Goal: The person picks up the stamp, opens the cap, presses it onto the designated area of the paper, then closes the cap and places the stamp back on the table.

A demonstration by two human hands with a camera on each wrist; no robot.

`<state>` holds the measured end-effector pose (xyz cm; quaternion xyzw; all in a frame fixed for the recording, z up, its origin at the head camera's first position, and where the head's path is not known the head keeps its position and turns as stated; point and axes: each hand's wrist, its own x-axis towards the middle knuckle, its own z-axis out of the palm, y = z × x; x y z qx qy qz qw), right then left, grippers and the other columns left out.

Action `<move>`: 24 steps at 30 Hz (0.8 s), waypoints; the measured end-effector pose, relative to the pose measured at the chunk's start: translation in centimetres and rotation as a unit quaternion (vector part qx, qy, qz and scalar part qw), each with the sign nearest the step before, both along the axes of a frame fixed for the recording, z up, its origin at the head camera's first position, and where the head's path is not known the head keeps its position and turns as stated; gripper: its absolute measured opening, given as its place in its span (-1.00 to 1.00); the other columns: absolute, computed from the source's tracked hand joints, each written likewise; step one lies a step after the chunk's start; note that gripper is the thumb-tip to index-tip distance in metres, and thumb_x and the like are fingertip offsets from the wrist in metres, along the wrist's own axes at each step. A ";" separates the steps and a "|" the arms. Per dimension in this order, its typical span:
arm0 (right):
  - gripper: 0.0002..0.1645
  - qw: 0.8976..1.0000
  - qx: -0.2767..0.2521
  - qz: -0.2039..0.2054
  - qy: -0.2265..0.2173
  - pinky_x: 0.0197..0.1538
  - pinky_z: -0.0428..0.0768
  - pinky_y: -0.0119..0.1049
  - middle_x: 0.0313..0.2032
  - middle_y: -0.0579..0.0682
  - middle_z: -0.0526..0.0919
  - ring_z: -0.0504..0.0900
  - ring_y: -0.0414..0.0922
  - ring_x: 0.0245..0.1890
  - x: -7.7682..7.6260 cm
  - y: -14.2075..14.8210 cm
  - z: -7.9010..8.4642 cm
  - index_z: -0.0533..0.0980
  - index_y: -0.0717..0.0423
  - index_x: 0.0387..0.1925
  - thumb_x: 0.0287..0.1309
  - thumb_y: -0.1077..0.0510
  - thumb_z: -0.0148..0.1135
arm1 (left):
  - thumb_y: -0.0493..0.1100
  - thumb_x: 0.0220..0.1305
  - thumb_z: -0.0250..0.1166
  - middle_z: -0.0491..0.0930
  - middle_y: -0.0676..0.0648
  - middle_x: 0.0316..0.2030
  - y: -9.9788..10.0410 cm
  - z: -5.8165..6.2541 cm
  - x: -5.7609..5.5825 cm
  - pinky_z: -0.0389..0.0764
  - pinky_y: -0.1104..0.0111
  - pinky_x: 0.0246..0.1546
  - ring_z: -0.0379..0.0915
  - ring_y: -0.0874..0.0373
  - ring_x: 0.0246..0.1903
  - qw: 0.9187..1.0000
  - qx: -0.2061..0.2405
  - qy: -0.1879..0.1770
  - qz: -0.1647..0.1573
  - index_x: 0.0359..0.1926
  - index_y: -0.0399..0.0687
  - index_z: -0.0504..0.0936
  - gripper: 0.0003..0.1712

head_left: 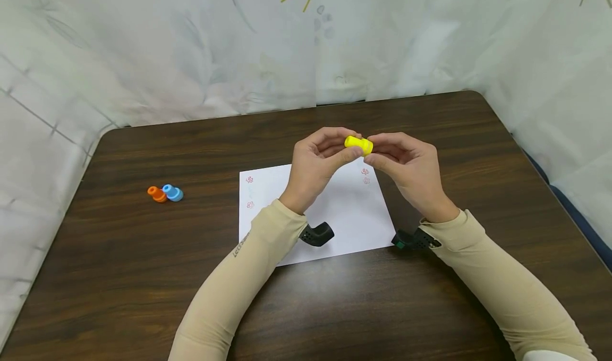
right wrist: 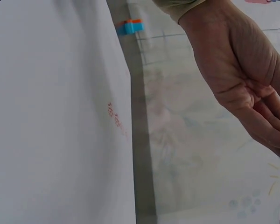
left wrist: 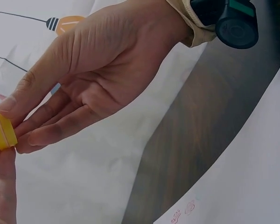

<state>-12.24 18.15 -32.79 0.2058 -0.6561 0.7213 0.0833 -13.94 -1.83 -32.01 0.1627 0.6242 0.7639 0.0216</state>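
Observation:
Above the far part of the white paper (head_left: 344, 212), my left hand (head_left: 313, 164) pinches a small yellow stamp (head_left: 356, 143) between thumb and fingers. My right hand (head_left: 411, 169) has its thumb and fingertips at the stamp's other end. In the left wrist view, the right hand (left wrist: 102, 70) pinches the rim of the yellow stamp (left wrist: 2, 132), and fingers of the left hand (left wrist: 5, 186) touch it from below. The right wrist view shows the left hand (right wrist: 242, 70), with the stamp out of sight.
An orange stamp (head_left: 156, 194) and a light blue stamp (head_left: 172, 192) stand side by side on the dark wooden table (head_left: 119, 276), left of the paper. Small red prints (head_left: 251, 205) mark the paper's far corners. A printed white curtain (head_left: 158, 47) hangs behind the table.

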 end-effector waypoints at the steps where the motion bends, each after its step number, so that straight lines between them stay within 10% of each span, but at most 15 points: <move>1: -0.60 1.000 0.001 0.000 -0.002 -0.03 0.79 -0.41 -0.05 -0.04 0.78 0.78 -0.18 -0.13 0.0 0.0 0.0 0.65 0.36 0.04 0.12 0.46 0.44 | -0.35 0.21 0.49 0.75 -0.13 0.03 0.0 0.0 0.0 0.77 0.25 0.13 0.74 0.10 0.00 1.000 0.000 0.001 0.000 0.03 -0.20 0.70 -0.65; 24: -0.63 1.000 0.000 -0.012 -0.018 -0.05 0.79 -0.43 -0.08 -0.06 0.79 0.77 -0.19 -0.17 -0.2 0.1 -0.2 0.68 0.31 0.01 0.13 0.43 0.45 | -0.36 0.20 0.50 0.75 -0.21 0.05 0.2 -0.3 0.0 0.77 0.25 0.13 0.75 0.11 -0.01 1.000 0.002 0.009 0.016 0.06 -0.25 0.70 -0.61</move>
